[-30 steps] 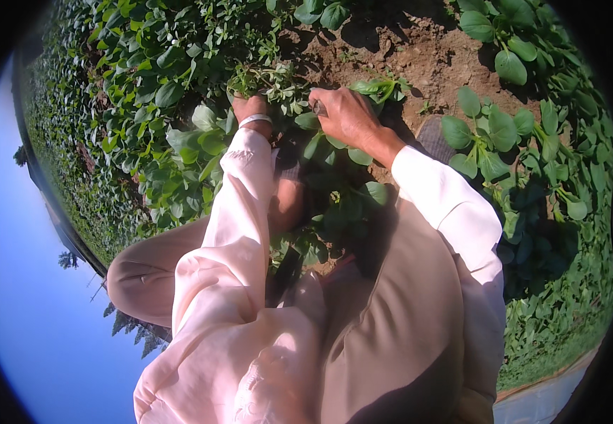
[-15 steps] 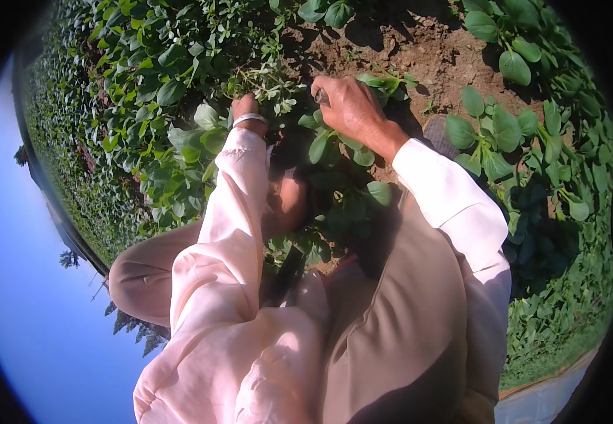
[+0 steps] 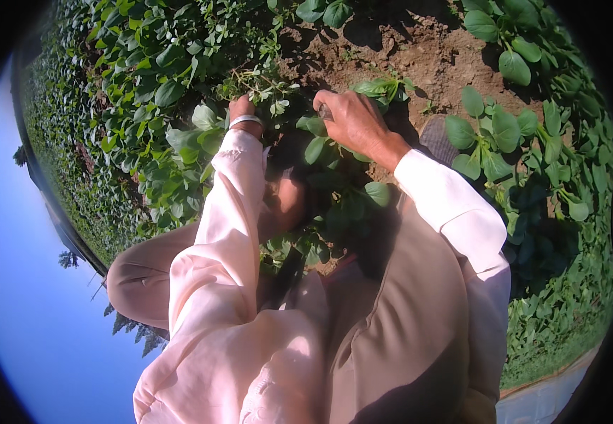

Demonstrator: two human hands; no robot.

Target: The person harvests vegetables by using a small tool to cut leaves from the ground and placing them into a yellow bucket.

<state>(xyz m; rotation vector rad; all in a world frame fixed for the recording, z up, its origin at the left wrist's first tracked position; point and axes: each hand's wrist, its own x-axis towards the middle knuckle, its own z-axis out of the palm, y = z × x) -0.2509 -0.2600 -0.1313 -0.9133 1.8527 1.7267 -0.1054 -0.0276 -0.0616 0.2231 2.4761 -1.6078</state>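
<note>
Right hand (image 3: pixel 352 120) upper centre of frame – fingers curled tight round small dark tool handle (image 3: pixel 325 112), beside low green plant (image 3: pixel 384 88) on bare brown soil (image 3: pixel 448 60). Left hand (image 3: pixel 241 109) left of it, mostly buried in leafy weed stems (image 3: pixel 260 81) – cannot tell grip. Pale bracelet (image 3: pixel 245 120) at wrist.

i count two hands of mine among the leaves, my left hand (image 3: pixel 241 112) and my right hand (image 3: pixel 352 121), one pale bangle (image 3: pixel 245 120) on the left wrist, one patch of bare brown soil (image 3: pixel 433 60), and leafy green plants (image 3: pixel 493 138) beyond counting.
</note>
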